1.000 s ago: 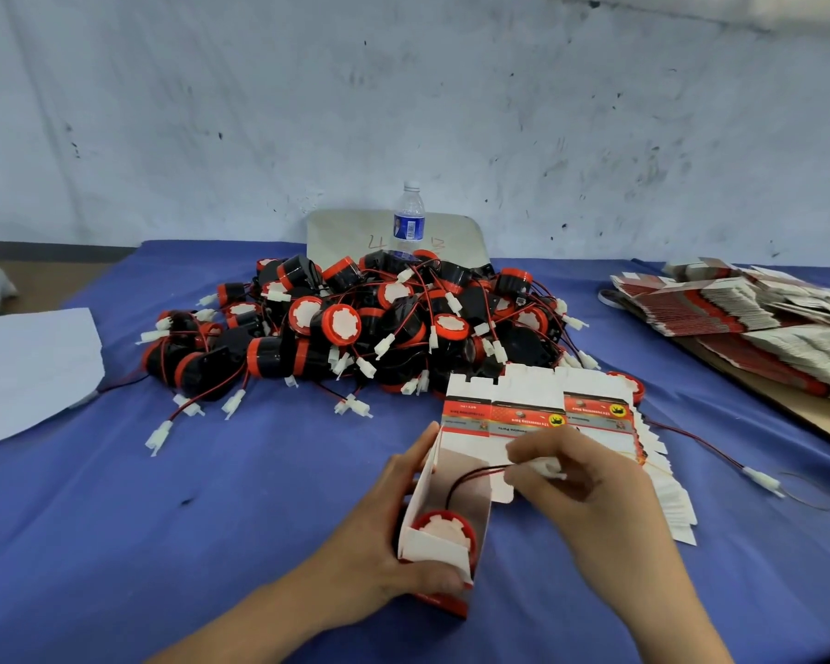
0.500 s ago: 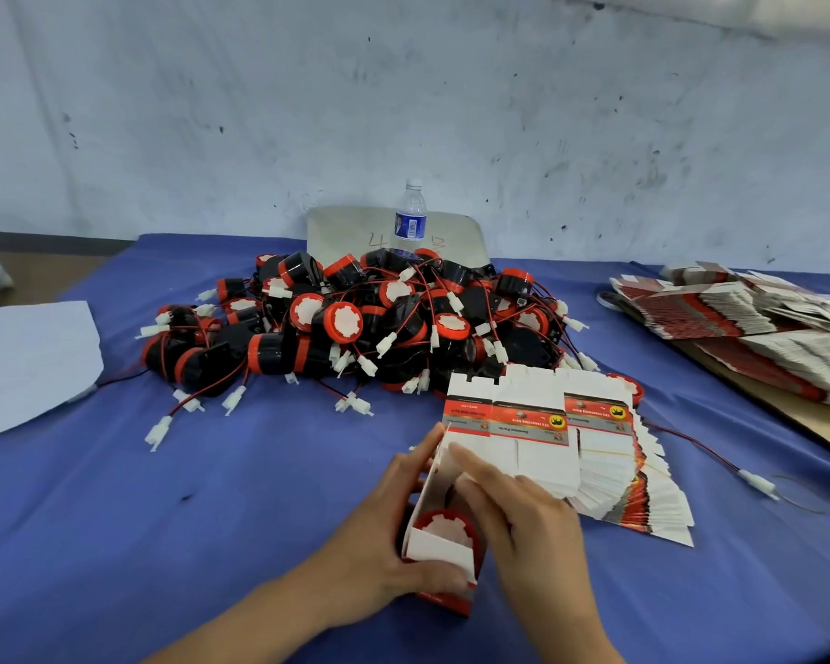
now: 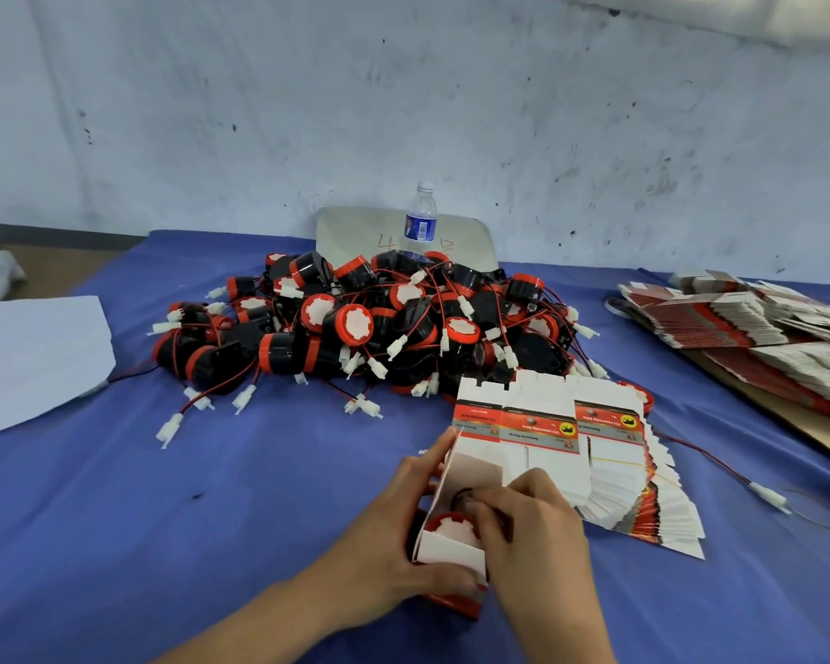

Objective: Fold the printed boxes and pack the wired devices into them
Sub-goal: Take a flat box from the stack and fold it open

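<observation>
Blue cloth covers the tabletop (image 3: 92, 543), and near its front edge the left hand (image 3: 384, 543) grips a printed box (image 3: 451, 551) from the left side, fingers (image 3: 434, 460) along its raised flap and thumb across the white front flap. The box stands open at the top, and one wired device (image 3: 451, 524) sits inside it, its red rim and white face showing. The right hand (image 3: 533, 529) reaches into the opening with curled fingers pressing on the device's black wire (image 3: 461, 493); whether they pinch the wire cannot be told.

Just beyond the box lies a fanned stack of flat boxes (image 3: 609, 476), white with red bands. Behind that, a large pile of black-and-red wired devices (image 3: 379, 328) with white connectors spreads across the middle of the tabletop. A water bottle (image 3: 421, 222) stands upright at the far side of the pile, in front of a grey board (image 3: 355, 232) leaning on the wall. More flat boxes (image 3: 748, 328) are heaped on the right. A white sheet (image 3: 30, 357) lies on the left. One loose wire with a connector (image 3: 767, 498) lies right of the fanned stack.
</observation>
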Motion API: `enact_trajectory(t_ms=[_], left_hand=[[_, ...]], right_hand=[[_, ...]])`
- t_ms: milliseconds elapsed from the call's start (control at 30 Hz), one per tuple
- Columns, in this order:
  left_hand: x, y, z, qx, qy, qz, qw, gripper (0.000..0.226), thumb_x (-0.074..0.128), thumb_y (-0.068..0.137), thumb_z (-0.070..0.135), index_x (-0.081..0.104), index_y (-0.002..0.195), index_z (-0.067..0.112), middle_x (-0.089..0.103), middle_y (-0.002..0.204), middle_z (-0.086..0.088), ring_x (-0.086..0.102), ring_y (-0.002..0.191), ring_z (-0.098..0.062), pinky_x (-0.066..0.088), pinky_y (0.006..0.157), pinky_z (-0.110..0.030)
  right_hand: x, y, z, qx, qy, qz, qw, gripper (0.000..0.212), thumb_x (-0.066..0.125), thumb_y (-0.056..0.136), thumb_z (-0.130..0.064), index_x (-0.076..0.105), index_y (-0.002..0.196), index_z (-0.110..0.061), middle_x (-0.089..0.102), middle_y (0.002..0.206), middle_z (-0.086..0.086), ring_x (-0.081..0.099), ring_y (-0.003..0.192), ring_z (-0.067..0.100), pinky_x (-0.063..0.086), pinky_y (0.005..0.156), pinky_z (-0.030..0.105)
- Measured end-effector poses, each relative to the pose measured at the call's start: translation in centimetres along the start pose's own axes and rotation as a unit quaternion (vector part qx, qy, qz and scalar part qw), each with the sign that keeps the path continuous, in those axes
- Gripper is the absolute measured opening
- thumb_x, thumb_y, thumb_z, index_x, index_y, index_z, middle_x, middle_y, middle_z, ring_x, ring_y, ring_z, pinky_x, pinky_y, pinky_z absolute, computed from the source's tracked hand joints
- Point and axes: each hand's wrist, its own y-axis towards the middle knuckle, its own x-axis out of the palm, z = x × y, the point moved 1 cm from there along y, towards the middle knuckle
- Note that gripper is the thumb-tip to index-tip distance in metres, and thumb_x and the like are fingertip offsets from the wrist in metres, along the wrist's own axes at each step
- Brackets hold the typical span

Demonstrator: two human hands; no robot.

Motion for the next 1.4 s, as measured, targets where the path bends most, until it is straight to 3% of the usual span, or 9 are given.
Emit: enact_trajectory(t_ms=[267, 400, 600, 800, 1000, 1100, 1167, 1267, 1400], left_hand=[[0.3, 0.0, 0.4, 0.031, 0.026, -0.004, 0.999, 0.097, 0.082, 0.071, 0.040, 0.019, 0.142, 0.058, 0.037, 0.140, 0.025, 0.047, 0.127, -0.002, 0.047, 0.096, -0.020], [0.2, 0.0, 0.3, 0.023, 0.046, 0.005, 0.999, 0.100, 0.082, 0.070, 0.042, 0.014, 0.140, 0.064, 0.036, 0.139, 0.026, 0.047, 0.125, 0.001, 0.046, 0.096, -0.018], [0.0, -0.1, 0.3, 0.023, 0.032, -0.011, 0.999, 0.097, 0.080, 0.072, 0.044, 0.017, 0.143, 0.058, 0.038, 0.140, 0.022, 0.047, 0.128, -0.005, 0.046, 0.100, -0.030], [0.1, -0.1, 0.0, 0.020, 0.022, -0.022, 0.999, 0.093, 0.076, 0.075, 0.051, 0.018, 0.148, 0.050, 0.041, 0.142, 0.017, 0.048, 0.129, -0.012, 0.045, 0.103, -0.041], [0.1, 0.0, 0.2, 0.007, 0.039, -0.019, 0.999, 0.091, 0.074, 0.074, 0.052, 0.016, 0.144, 0.058, 0.043, 0.139, 0.023, 0.050, 0.124, -0.006, 0.047, 0.100, -0.031], [-0.2, 0.0, 0.2, 0.003, 0.030, -0.018, 0.999, 0.093, 0.074, 0.075, 0.045, 0.016, 0.147, 0.051, 0.045, 0.139, 0.024, 0.050, 0.125, -0.004, 0.046, 0.100, -0.028], [-0.3, 0.0, 0.3, 0.005, 0.024, -0.015, 1.000, 0.096, 0.075, 0.074, 0.046, 0.015, 0.148, 0.048, 0.046, 0.140, 0.023, 0.048, 0.128, -0.003, 0.044, 0.102, -0.027], [-0.2, 0.0, 0.4, 0.004, 0.009, -0.022, 1.000, 0.096, 0.075, 0.072, 0.056, 0.015, 0.147, 0.053, 0.048, 0.140, 0.018, 0.052, 0.125, -0.008, 0.047, 0.102, -0.033], [0.0, -0.1, 0.3, -0.003, 0.006, -0.030, 1.000, 0.091, 0.066, 0.075, 0.066, 0.013, 0.148, 0.051, 0.048, 0.139, 0.016, 0.053, 0.123, -0.011, 0.047, 0.102, -0.038]], right_hand=[[-0.9, 0.7, -0.7, 0.024, -0.105, -0.075, 0.991, 0.025, 0.047, 0.100, -0.026, 0.068, 0.111, -0.023, 0.047, 0.106, -0.003, 0.055, 0.093, 0.016, 0.044, 0.072, 0.021], [-1.9, 0.9, -1.5, -0.058, -0.077, -0.140, 0.985, 0.031, 0.045, 0.099, -0.017, 0.067, 0.117, -0.028, 0.052, 0.119, -0.005, 0.054, 0.106, 0.013, 0.041, 0.084, 0.019], [-2.5, 1.7, -1.1, -0.092, 0.006, -0.150, 0.984, 0.033, 0.056, 0.090, -0.005, 0.076, 0.100, -0.029, 0.068, 0.098, -0.014, 0.054, 0.081, -0.002, 0.035, 0.070, 0.000], [-3.7, 1.7, 0.3, -0.105, 0.089, -0.246, 0.959, 0.038, 0.062, 0.084, 0.004, 0.076, 0.103, -0.026, 0.068, 0.099, -0.021, 0.061, 0.094, -0.004, 0.044, 0.082, 0.007], [-1.3, 1.6, 0.2, -0.057, 0.086, -0.100, 0.990, 0.017, 0.071, 0.083, -0.007, 0.079, 0.087, -0.022, 0.054, 0.093, -0.017, 0.054, 0.084, -0.004, 0.037, 0.071, 0.002], [0.2, 1.2, -0.2, 0.024, 0.154, -0.001, 0.988, 0.029, 0.079, 0.073, -0.006, 0.067, 0.074, -0.032, 0.047, 0.093, -0.011, 0.050, 0.092, 0.008, 0.040, 0.072, 0.009], [0.6, 1.1, 0.2, 0.055, 0.149, 0.063, 0.985, 0.046, 0.085, 0.065, -0.010, 0.055, 0.090, -0.034, 0.041, 0.103, -0.009, 0.043, 0.103, 0.014, 0.041, 0.084, 0.024], [0.8, 1.3, 1.1, 0.113, 0.358, -0.011, 0.927, 0.088, 0.080, 0.069, 0.004, 0.040, 0.133, -0.041, 0.049, 0.122, -0.004, 0.055, 0.109, 0.017, 0.052, 0.088, 0.038], [1.2, 1.6, 2.0, 0.121, 0.481, -0.084, 0.864, 0.069, 0.062, 0.078, 0.019, 0.060, 0.123, -0.033, 0.071, 0.104, 0.004, 0.071, 0.090, 0.020, 0.057, 0.066, 0.027]])
